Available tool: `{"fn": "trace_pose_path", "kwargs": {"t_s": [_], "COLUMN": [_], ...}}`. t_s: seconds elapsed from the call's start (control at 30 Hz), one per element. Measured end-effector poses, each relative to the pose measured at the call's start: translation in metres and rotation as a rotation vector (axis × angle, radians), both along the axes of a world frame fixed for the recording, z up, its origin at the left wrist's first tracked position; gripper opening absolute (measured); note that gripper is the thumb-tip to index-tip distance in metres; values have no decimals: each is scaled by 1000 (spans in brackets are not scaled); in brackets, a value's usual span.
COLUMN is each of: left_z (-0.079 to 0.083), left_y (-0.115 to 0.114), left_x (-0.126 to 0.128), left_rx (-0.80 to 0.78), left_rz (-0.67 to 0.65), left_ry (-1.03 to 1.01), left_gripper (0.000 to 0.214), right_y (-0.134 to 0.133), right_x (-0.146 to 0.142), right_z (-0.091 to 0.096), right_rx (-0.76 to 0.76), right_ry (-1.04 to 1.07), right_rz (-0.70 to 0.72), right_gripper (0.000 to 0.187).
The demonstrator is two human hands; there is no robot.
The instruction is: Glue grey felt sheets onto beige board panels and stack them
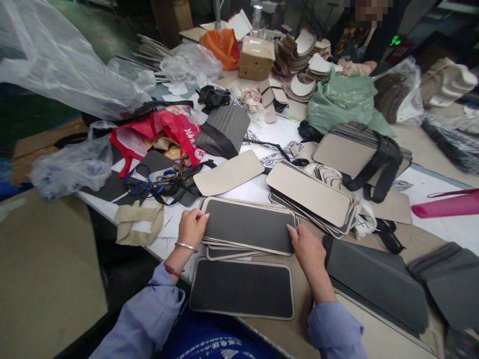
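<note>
Grey panel [247,225] at clock centre, on or just above a stack [229,253] | your left hand [192,228] pinches its 9 o'clock end, your right hand [307,245] its 3 o'clock | apparently aligning or lifting | next likely needs level grip, clearing the 6 o'clock board [241,289]

Workshop interior, dimly lit, showing a work table [449,182] with white and brown surfaces, dark green floor [22,104] beyond its left edge, and an upright metal post [217,14] near its far edge.
</note>
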State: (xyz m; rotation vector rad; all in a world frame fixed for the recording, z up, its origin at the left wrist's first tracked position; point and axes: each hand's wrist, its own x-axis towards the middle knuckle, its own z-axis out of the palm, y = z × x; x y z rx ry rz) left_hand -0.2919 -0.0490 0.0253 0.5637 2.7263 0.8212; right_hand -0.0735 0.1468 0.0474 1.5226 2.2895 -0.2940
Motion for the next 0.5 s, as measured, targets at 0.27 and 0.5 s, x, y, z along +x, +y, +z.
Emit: {"fn": "trace_pose_path", "kwargs": {"t_s": [0.27,0.5], "left_z": [-1,3], "left_y": [-2,-3], "left_x": [-3,-3], "left_rx": [3,11], "left_rz": [26,44], "left_ry": [-52,-94], "left_gripper": [22,19], "right_y": [-1,3], "right_x": [-1,2], "right_z": [-1,0], "right_rx": [9,-5], "right_ry": [12,257], "right_rz": [21,-63], "right_gripper": [43,32]}}
